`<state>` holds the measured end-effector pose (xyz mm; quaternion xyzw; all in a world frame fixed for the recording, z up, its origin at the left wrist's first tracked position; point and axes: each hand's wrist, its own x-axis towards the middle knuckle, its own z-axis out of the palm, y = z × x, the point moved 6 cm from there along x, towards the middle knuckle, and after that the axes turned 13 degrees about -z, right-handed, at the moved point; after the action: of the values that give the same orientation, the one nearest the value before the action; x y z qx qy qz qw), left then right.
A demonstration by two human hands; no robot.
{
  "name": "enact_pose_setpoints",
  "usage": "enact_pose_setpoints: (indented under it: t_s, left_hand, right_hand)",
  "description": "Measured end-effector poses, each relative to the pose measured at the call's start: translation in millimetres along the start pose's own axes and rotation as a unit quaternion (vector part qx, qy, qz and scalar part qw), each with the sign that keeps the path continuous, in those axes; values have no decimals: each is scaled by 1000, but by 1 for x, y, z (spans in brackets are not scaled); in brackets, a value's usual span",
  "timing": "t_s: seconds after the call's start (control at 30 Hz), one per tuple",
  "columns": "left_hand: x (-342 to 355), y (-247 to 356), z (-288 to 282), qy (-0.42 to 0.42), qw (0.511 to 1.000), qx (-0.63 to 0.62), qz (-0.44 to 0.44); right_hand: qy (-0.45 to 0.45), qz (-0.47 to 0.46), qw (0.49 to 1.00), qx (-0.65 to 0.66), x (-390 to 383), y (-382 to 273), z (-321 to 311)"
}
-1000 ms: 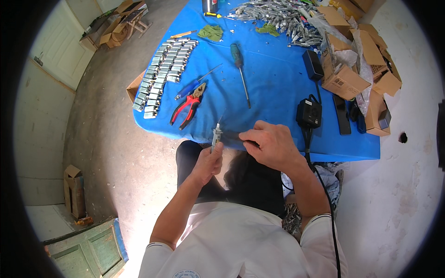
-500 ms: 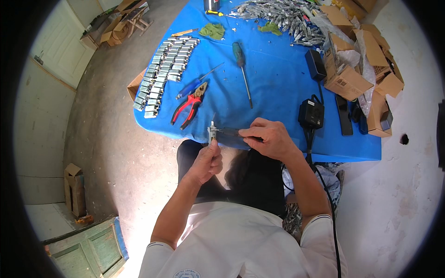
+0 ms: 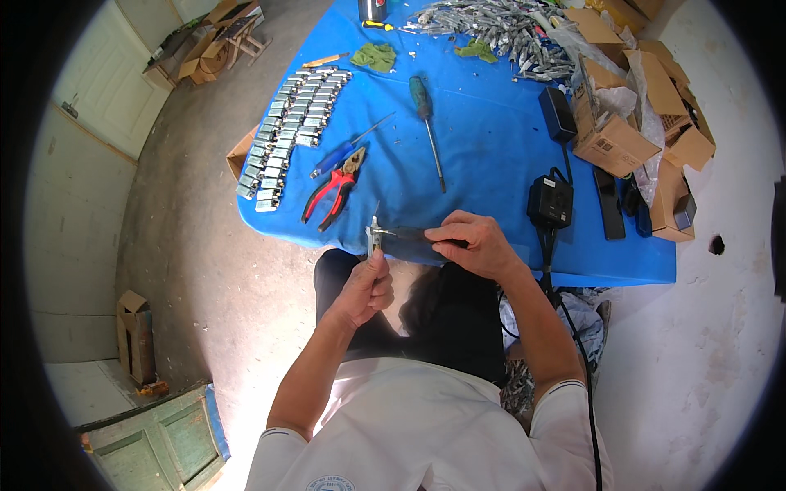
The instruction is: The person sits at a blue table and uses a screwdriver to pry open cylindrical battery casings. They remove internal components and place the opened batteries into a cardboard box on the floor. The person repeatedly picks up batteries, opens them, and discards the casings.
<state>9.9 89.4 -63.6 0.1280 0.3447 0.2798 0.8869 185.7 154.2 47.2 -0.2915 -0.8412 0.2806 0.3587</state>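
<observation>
My left hand (image 3: 365, 288) is closed, its thumb and fingers pinching a small pale metal part (image 3: 374, 237) upright by its lower end. A thin spike stands up from the top of that part; its exact kind is too small to make out. My right hand (image 3: 476, 244) is closed around a dark-handled screwdriver (image 3: 413, 235). The screwdriver lies level, its tip against the right side of the metal part. Just beyond my left hand, red-and-black pliers (image 3: 334, 193) rest on the blue cloth, with a blue-handled screwdriver (image 3: 336, 157) beside them.
Rows of small metal parts (image 3: 286, 135) line the table's left side. A green-handled screwdriver (image 3: 427, 123) lies mid-table on the blue cloth (image 3: 483, 155). At the far right are a heap of metal pieces (image 3: 499, 33), cardboard boxes (image 3: 618, 146) and a black adapter (image 3: 550, 202) with cables.
Both hands stay almost in place. The screwdriver and the metal part have shifted only very slightly against each other.
</observation>
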Motion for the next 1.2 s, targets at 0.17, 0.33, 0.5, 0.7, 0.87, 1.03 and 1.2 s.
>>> enact_pose_setpoints:
  t_s: [0.17,0.33,0.5,0.7,0.87,1.03,1.2]
  left_hand:
    - [0,0,1,-2,1000,-2,0]
    - [0,0,1,-16,1000,-16,0]
    - [5,-8,1,-43,998,-47,11]
    - [5,-8,1,-61,996,-59,6]
    - [1,-7,6,-112,988,-104,-12]
    - [3,-5,8,-158,977,-144,-17]
    - [2,-4,8,-184,968,-167,-17]
  right_hand:
    - [10,7,1000,18,-2,7,0]
    - [2,1,1000,-32,-2,-4,0]
    - [-44,-27,977,-209,5,-62,5]
    - [116,32,971,-204,-6,-47,-25]
    - [199,145,941,-233,-14,8,-38]
    - [214,147,911,-320,-19,28,-31]
    - [212,135,899,-360,-20,33,-28]
